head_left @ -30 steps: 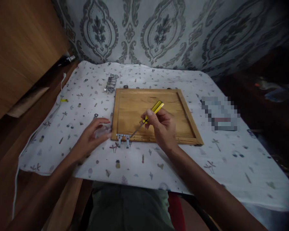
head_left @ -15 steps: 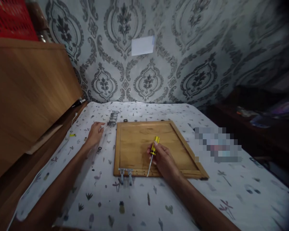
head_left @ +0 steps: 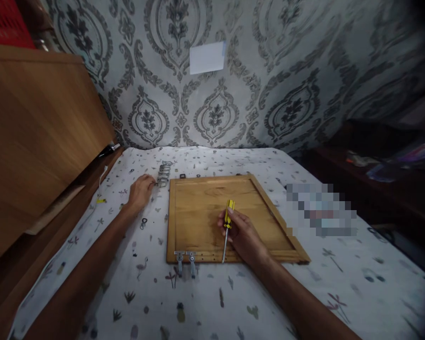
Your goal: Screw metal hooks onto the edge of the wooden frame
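Note:
A framed wooden panel (head_left: pixel 212 212) lies flat on the patterned white cloth. Over its right half my right hand (head_left: pixel 243 232) holds a yellow-handled screwdriver (head_left: pixel 230 212), its shaft pointing down to the panel's near edge. Two metal hinges (head_left: pixel 185 258) sit side by side at the near left edge, their arms sticking out past it. My left hand (head_left: pixel 141 191) is beside a row of several metal hinges (head_left: pixel 163 174) left of the panel's far corner. Its fingers are curled, and whatever is at the fingertips is too small to make out.
A wooden cabinet (head_left: pixel 46 127) stands at the left, with a red basket (head_left: pixel 7 23) on top. A pixelated item (head_left: pixel 322 210) lies right of the panel. Behind is a patterned wall (head_left: pixel 216 113) with a white card.
My left hand has moved up to the row of hinges, and its fingers have curled in. The screwdriver tip has shifted slightly right along the panel's near edge.

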`<state>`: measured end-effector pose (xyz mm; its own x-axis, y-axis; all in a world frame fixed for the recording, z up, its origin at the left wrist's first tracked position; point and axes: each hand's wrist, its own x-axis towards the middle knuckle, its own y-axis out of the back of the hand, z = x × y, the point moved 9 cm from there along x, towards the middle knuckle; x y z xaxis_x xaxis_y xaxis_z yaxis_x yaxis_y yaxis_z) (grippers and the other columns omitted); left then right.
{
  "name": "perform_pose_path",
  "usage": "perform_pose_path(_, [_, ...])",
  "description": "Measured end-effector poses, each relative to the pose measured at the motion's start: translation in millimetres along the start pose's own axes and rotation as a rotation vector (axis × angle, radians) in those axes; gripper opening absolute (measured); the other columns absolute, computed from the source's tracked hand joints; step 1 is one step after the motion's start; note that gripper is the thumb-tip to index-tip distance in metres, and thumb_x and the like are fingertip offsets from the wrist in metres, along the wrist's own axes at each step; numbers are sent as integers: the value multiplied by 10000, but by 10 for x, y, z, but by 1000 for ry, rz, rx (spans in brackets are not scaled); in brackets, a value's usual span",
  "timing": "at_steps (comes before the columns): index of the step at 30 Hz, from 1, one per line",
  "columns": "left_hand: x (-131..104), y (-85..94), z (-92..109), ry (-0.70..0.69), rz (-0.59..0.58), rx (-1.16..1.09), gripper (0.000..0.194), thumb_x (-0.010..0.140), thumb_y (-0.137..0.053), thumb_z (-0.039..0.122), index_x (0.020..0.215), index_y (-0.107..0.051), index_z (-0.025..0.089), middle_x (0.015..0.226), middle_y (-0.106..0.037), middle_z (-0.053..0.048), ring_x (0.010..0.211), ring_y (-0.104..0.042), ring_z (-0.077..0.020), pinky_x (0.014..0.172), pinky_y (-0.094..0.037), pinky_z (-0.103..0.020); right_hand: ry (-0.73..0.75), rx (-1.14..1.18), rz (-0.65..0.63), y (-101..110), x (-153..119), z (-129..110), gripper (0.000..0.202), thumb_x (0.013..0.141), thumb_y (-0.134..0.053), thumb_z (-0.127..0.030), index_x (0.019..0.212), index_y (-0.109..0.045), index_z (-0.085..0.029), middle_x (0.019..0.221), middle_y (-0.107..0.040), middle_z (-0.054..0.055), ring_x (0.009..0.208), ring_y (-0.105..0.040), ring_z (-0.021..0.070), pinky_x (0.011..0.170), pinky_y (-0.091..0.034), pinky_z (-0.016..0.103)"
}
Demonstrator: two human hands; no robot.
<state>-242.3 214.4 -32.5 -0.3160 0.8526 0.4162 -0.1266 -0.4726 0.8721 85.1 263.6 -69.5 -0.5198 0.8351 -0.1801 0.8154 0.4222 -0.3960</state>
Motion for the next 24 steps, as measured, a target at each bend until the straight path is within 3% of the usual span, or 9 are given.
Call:
perform_pose_path(5, [-38,18,11,-23,-45,91,210,968,-488,216,996,-695,232,1080,-707,-72,1102,-630,-266,883,-503,-346,-26,13,-11,-14,0,31,531,588,-886,-644,715,-675,-174,611,-636,3,439,-493,91,384,-279,202])
perform_pose_path(12, [-38,35,99,-64,-86,139,217,995,-481,264,939,-685,215,1009,-690,-78,989,-652,-257,776,-485,-324,-26,22,-14,-13,2,50,540,579,-887,-645,722,-667,-173,609,-642,2,436,-500,89,381,-279,195])
perform_pose_path(19, [-150,168,124,-70,-51,63,291,997,-469,266,777,-651,210,924,-684,-83,959,-648,-251,809,-471,-340,7,2,-38,-61,-24,3,507,624,-866,-630,712,-652,-179,614,-644,4,444,-503,91,392,-311,205])
perform_pose_path(24, [-261,298,115,-22,9,-66,276,962,-494,292,743,-642,213,887,-694,-76,920,-641,-244,813,-469,-342,8,2,-56,-86,-33,20,551,584,-882,-659,723,-646,-180,615,-633,-8,447,-503,84,401,-303,193])
